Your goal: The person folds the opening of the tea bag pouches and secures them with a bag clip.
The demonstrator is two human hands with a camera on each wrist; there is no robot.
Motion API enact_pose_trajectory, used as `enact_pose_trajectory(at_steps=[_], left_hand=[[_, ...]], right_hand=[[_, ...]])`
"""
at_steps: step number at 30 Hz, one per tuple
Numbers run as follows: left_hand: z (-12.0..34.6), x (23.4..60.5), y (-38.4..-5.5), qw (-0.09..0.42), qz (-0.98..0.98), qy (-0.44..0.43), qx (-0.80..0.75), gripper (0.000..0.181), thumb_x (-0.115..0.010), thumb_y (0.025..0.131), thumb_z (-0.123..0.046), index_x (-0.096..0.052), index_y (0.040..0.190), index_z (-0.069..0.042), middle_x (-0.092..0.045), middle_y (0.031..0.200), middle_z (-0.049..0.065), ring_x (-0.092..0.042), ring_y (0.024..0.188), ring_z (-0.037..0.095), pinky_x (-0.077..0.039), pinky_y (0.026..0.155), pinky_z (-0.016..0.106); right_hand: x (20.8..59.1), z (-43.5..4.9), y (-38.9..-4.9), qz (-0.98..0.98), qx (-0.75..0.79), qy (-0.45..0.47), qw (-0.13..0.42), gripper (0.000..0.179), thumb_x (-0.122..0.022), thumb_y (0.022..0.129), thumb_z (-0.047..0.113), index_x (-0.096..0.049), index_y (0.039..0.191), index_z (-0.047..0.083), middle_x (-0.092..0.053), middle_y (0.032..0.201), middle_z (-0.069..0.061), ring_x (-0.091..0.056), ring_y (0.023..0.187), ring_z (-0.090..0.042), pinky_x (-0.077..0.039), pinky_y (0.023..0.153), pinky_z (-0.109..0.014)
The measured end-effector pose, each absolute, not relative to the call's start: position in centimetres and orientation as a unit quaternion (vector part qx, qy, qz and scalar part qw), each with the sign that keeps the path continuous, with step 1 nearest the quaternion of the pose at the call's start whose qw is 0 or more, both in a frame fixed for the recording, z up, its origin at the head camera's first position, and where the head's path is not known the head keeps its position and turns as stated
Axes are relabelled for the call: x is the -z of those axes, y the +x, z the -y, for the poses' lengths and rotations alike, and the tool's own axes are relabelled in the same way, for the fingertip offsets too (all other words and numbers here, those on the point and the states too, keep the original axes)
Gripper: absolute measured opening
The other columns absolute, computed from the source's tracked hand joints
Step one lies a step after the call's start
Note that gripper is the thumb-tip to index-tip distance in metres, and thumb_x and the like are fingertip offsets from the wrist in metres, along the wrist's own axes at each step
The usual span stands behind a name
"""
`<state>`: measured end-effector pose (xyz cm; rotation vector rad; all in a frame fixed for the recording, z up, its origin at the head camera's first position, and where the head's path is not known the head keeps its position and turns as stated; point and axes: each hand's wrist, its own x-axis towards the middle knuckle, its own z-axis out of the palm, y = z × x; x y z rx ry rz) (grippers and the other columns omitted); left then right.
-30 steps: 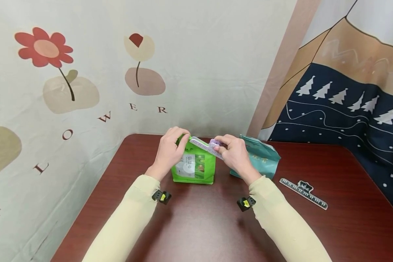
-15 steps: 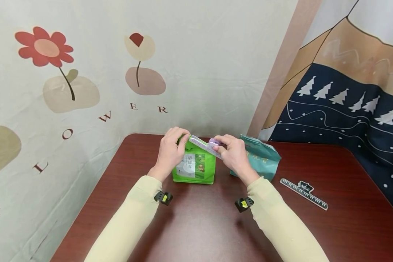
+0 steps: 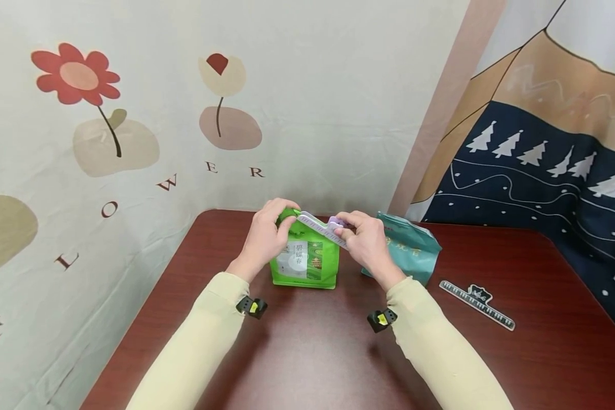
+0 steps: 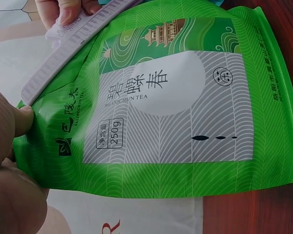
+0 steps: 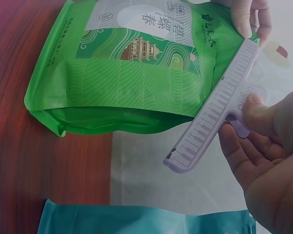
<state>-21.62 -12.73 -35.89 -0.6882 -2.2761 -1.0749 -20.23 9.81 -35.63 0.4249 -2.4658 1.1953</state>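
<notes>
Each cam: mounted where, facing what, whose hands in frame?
Head: worn on head, looking forward and down at the table; left hand, right hand and sleeves show.
Left wrist: on that wrist, facing the green bag; both hands partly show.
Right wrist: on that wrist, facing the purple clip; both hands partly show.
Wrist views share green bag, purple clip.

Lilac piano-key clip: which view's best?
Right wrist: lilac piano-key clip shows end to end, only its handle partly under the right hand. Left wrist: top edge cuts it off. Head: small, one end behind that hand.
</notes>
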Motion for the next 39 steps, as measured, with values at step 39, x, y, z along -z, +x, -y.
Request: enact_pose_trajectory(at_steps=[39], left_hand=[[12.4,35.4,-21.3,0.216,0.867,-0.211,0.395,0.023,-0.065,0.098,0.002,-0.059,0.119,-0.004,-0.066,0.112,0.016,-0.062,0.094,0.031,-0.05,0.081,0.045]], right_hand=[[35.6,-8.5,-20.2,0.853,-0.444,0.159,0.222,0.013,-0.079,0.089,0.008,-0.08,0.102,0.005,-0.074,0.093,-0.009,-0.067,0.079,-0.023,-0.054,0.07,-0.036]])
